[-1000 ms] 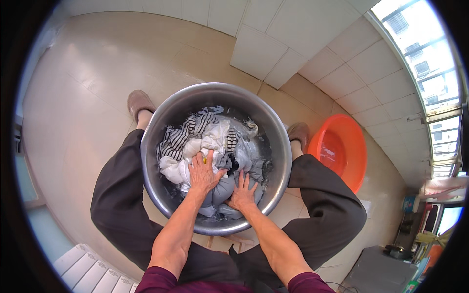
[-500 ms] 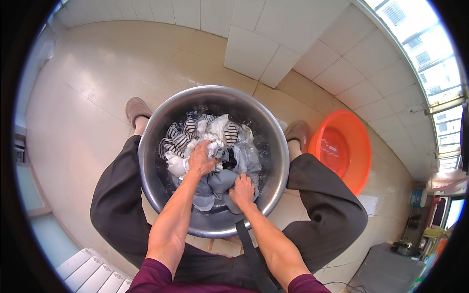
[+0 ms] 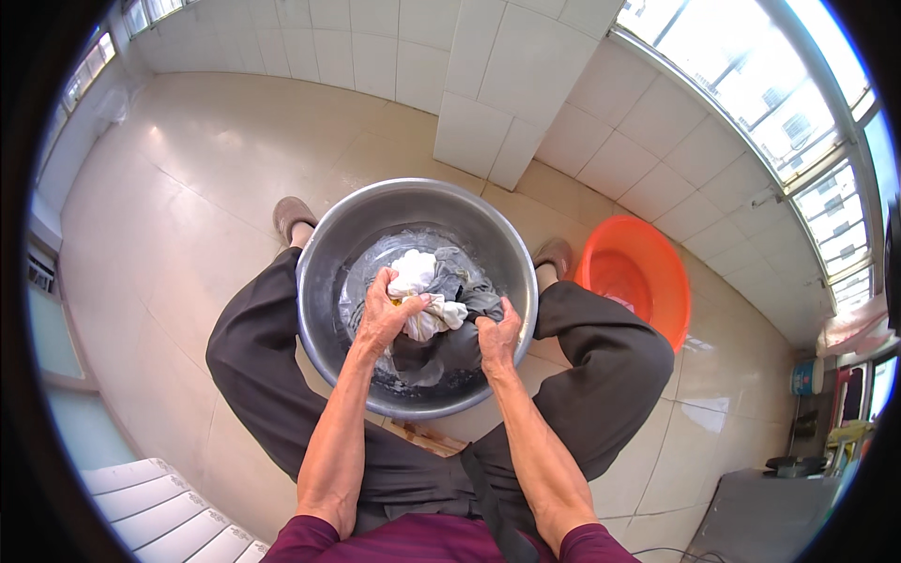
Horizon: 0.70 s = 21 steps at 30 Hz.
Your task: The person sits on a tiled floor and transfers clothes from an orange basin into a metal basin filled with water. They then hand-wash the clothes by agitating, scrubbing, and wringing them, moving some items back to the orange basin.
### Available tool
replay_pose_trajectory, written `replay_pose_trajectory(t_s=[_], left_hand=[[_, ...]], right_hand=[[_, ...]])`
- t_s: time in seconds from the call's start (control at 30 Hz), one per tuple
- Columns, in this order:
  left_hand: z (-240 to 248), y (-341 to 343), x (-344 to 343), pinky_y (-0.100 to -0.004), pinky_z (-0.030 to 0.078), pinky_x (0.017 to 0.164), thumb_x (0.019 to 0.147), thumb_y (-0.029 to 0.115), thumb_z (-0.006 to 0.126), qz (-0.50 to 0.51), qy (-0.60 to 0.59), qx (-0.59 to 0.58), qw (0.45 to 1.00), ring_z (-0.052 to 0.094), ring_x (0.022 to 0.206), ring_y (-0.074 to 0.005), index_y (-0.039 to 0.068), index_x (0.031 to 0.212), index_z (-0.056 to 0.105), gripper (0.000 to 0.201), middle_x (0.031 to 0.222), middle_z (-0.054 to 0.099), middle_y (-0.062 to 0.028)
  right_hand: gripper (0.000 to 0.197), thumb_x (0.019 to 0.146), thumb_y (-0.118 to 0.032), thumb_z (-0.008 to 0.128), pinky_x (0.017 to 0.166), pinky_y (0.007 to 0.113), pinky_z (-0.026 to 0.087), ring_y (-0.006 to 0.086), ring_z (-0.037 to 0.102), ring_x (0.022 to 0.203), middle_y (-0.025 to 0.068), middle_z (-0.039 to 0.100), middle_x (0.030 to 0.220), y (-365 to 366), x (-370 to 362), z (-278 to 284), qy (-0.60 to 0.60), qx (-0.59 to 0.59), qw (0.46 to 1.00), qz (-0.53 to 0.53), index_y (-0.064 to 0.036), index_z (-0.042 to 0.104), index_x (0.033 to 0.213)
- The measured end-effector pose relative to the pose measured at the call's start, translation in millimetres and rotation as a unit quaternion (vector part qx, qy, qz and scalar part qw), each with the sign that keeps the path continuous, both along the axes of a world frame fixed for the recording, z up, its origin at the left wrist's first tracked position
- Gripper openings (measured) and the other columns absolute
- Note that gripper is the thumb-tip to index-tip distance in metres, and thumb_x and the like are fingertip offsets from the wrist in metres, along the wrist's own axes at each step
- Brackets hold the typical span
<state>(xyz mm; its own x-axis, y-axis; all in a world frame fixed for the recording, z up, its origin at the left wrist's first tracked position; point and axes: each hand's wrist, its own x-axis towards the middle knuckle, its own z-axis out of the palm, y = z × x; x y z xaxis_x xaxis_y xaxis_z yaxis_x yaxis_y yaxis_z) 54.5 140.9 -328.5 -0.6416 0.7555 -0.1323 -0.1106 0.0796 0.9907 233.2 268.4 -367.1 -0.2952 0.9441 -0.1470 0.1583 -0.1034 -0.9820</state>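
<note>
Between my legs stands a wide metal basin with water in it. A bundle of wet laundry is bunched up in its middle. My left hand is closed on a crumpled white cloth, its thumb lying across the folds. At the basin's right side my right hand grips a dark grey cloth, fingers curled round its edge. More grey fabric lies just behind the white cloth. Fingertips of both hands are partly hidden by the laundry.
An orange plastic basin stands on the tiled floor to the right, beyond my right leg. A tiled pillar juts out at the back. White slats show at lower left, a grey cabinet at lower right.
Both hands have gathered the laundry into a tighter bundle and raised it somewhat. The black-and-white striped fabric spread out before is mostly out of sight. My view has tilted up slightly.
</note>
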Motion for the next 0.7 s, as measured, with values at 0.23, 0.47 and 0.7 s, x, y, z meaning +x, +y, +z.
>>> replay_pose_trajectory(t_s=[0.23, 0.47, 0.7], left_hand=[[-8.8, -29.7, -1.9, -0.0442, 0.054, 0.092, 0.070, 0.041, 0.085, -0.078, 0.184, -0.239, 0.950, 0.072, 0.104, -0.0373, -0.001, 0.117, 0.062, 0.067, 0.107, 0.073, -0.0240], [-55.4, -51.2, -10.7, -0.0513, 0.054, 0.099, 0.080, 0.025, 0.072, -0.077, 0.213, -0.500, 0.836, 0.069, 0.115, -0.0464, 0.002, 0.118, 0.070, 0.045, 0.127, 0.070, -0.0289], [-114.3, -13.8, 0.1, -0.0701, 0.017, 0.123, 0.089, 0.041, 0.074, 0.050, 0.391, -0.406, 0.824, 0.028, 0.154, -0.0508, 0.009, 0.157, 0.045, 0.081, 0.164, 0.034, -0.0323]], right_hand=[[0.030, 0.067, 0.005, 0.058, 0.087, 0.035, 0.050, 0.0340, 0.061, 0.092, 0.0150, 0.057, 0.095, -18.0, 6.2, 17.0, -0.083, 0.294, 0.947, 0.101, 0.0034, 0.057, 0.096], [0.060, 0.081, -0.025, 0.069, 0.110, 0.053, 0.045, 0.0412, 0.055, 0.131, 0.0214, 0.057, 0.138, -10.3, 1.5, 20.6, -0.389, 0.161, 0.826, 0.374, -0.0053, 0.059, 0.137], [0.100, 0.090, -0.066, 0.067, 0.126, 0.070, 0.006, 0.0428, -0.001, 0.163, 0.0211, 0.002, 0.177, -19.8, -25.4, -31.8, -0.519, 0.177, 0.731, 0.406, -0.0227, 0.025, 0.170]])
